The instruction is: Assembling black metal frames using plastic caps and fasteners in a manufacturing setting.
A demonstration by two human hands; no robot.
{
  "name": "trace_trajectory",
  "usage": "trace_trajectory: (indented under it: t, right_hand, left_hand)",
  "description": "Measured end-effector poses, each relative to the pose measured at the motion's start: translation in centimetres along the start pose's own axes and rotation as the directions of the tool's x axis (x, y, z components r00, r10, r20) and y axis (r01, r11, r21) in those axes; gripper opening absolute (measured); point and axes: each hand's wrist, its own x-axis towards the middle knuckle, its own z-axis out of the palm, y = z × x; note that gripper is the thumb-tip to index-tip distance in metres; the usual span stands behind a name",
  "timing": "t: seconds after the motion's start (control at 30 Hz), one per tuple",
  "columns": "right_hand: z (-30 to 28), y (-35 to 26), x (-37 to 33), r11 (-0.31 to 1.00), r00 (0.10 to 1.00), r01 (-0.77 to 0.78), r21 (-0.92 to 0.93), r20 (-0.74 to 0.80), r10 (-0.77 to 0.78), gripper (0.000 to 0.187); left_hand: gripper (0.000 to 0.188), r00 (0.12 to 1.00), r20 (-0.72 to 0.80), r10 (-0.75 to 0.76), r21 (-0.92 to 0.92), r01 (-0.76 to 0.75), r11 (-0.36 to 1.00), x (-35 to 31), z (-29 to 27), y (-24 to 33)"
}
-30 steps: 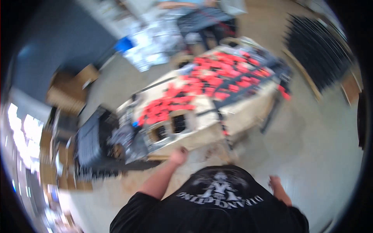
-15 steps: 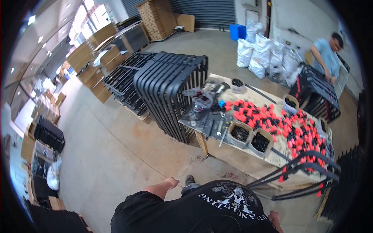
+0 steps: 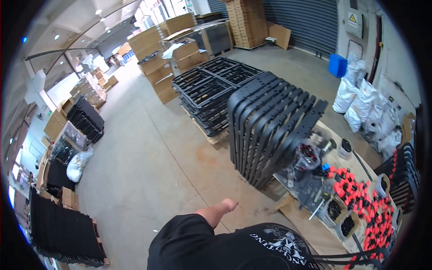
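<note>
On the table (image 3: 347,163), two square tubs (image 3: 330,221) along its near edge hold small black parts, with red pieces (image 3: 344,185) scattered beyond. Black curved frames (image 3: 265,119) stand upright, crowding the table's left end. Your left hand (image 3: 230,205) reaches forward left of the table, apparently empty; its finger spread can't be told. Your right isn't visible.

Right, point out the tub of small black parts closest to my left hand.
The left tub of the near pair, beside the long silver tool; the others stand farther right, away from your left hand.
</note>
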Motion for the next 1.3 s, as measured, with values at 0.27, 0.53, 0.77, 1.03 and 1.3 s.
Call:
trace_trajectory:
  t: [0.27,0.53,0.77,1.03,1.3]
  right_hand:
    - [-1.7,-13.5,9.7,0.992,0.992,0.122,-0.038,0.034,-0.12,0.026]
    - [-1.5,-22.5,17.2,0.986,0.986,0.168,-0.003,0.012,-0.168,0.026]
    - [1.4,-23.0,13.8,0.997,0.988,0.049,0.051,-0.152,-0.041,0.026]
    - [10.1,-27.2,7.8,0.987,0.921,-0.075,0.14,-0.37,0.123,0.026]
    - [15.0,-30.6,2.2,0.972,0.859,-0.166,0.166,-0.459,0.225,0.025]
  left_hand:
    - [0.044,0.986,0.011,-0.167,0.031,0.166,0.986,3.1,-4.2,4.0]
    - [0.025,0.816,-0.577,0.027,-0.367,-0.289,0.884,4.6,-19.2,15.7]
    - [0.027,0.394,-0.853,0.343,-0.067,-0.734,0.676,5.3,-37.0,37.9]
    - [0.073,0.722,-0.377,0.579,0.183,-0.555,0.811,14.4,-42.6,49.0]
    - [0.068,0.809,-0.016,0.588,-0.157,-0.583,0.797,16.3,-47.0,48.9]
